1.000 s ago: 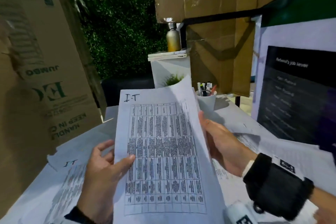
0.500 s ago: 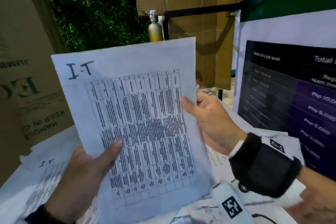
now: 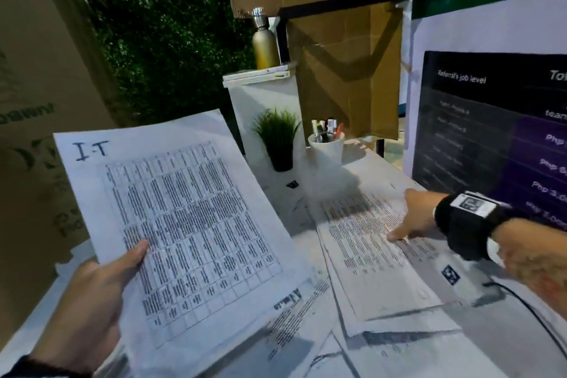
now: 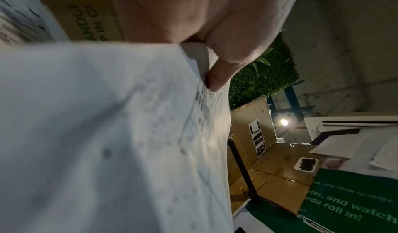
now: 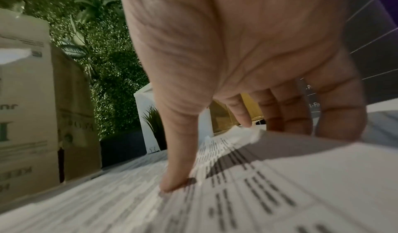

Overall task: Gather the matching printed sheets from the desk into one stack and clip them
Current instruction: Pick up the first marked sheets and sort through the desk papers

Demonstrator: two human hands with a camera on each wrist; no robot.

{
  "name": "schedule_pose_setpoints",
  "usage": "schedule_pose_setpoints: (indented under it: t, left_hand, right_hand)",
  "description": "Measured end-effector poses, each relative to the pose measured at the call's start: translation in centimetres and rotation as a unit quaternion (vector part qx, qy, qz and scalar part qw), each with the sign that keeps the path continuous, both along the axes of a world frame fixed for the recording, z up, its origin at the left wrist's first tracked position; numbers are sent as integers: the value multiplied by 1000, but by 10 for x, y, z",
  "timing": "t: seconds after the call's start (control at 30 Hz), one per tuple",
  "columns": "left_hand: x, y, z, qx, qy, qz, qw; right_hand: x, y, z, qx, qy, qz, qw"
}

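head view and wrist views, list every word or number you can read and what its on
"I-T": handwritten on the held sheet.
"Referral's job level": dark poster.
"Php": same poster; amounts cut off.
"and watch", "roll in!": green sign.
"ANDLE", "P IN C": cardboard box, partly hidden.
Table print on the sheets: too small to read.

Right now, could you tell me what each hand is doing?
Left hand: grips the I.T sheet.
Right hand: open, thumb pressing a printed sheet on the desk.

One bottle (image 3: pixel 265 41), one plant (image 3: pixel 277 135), one cup (image 3: pixel 325 149)
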State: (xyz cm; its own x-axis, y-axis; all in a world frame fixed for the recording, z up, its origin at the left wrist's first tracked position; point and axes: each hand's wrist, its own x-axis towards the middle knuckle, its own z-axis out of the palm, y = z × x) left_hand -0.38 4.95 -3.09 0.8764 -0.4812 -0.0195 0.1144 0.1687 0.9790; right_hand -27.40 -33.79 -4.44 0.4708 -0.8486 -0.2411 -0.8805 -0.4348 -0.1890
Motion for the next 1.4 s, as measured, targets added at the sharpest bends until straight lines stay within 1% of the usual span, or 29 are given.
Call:
schedule_pose_setpoints:
  t: [0.03,0.1,0.13,0.27,0.33,0.4,0.5,0.57,0.6,0.67,0.73,0.8,0.9,0.97,1.03,1.1,1.17,1.2,1.27,1.3,1.33,1.4]
  left_hand:
    - [-9,-4,7,-17,-8,-7,1000]
    - [-16,-7,9,-4,-24,-15,1000]
    - [-19,-8,9,13,-24,-16,999]
    - [-13,-4,6,0,-22,-28,999]
    - [-13,-5,5,-1,-16,-32,999]
    - [-18,-8,4,-9,-11,-46,999]
    - [-26,-14,3,-22,4,-49,999]
    - [-33,-19,4,-32,14,-53,998]
    - [-37,-23,5,-37,18,-54,998]
    - [-45,-32,7,-48,33,-59,997]
    - [-49,-42,2,-60,64,-76,993]
    - [-54,-54,-3,-47,89,-97,990]
    - [-58,-70,-15,-30,93,-118,988]
    - [-60,-77,-18,-35,82,-107,990]
    - [-63,-83,-16,-48,46,-75,995]
    - [-66,-83,-10,-46,-1,-33,998]
    - [-65,-81,-3,-33,-66,13,997]
    - [-65,-79,3,-29,-95,30,995]
    - [-65,-73,15,-42,-147,54,987]
    - [-65,-69,23,-56,-172,58,982]
    - [-66,-64,30,-69,-192,53,978]
    - [-63,-52,44,-95,-197,26,975]
  right_hand:
    - [3,0,-1,5,-8,-4,1000]
    - [7,-2,-4,3,-47,-14,999]
    - [7,-5,-5,-2,-76,-21,997]
    - [0,-16,-7,-9,-201,-47,978]
    - [-5,-18,-6,-22,-247,-39,968]
    - [-7,-15,-2,-39,-279,-13,959]
    - [-7,-1,17,-46,-344,31,937]
    - [-8,9,34,-3,-411,43,911]
    - [-8,13,42,35,-445,47,894]
    - [-6,19,53,126,-507,52,851]
    - [0,25,59,194,-547,46,813]
    - [10,35,61,238,-580,48,778]
    - [25,53,59,260,-618,74,738]
    - [31,62,57,285,-628,80,720]
    - [35,68,55,308,-624,91,713]
    - [36,74,58,312,-612,101,720]
    - [38,81,62,291,-598,125,736]
    - [39,87,66,277,-597,147,739]
    - [42,100,73,254,-607,187,729]
    - [43,105,77,246,-621,199,717]
    - [43,111,81,250,-638,208,698]
    - [46,119,89,280,-671,221,650]
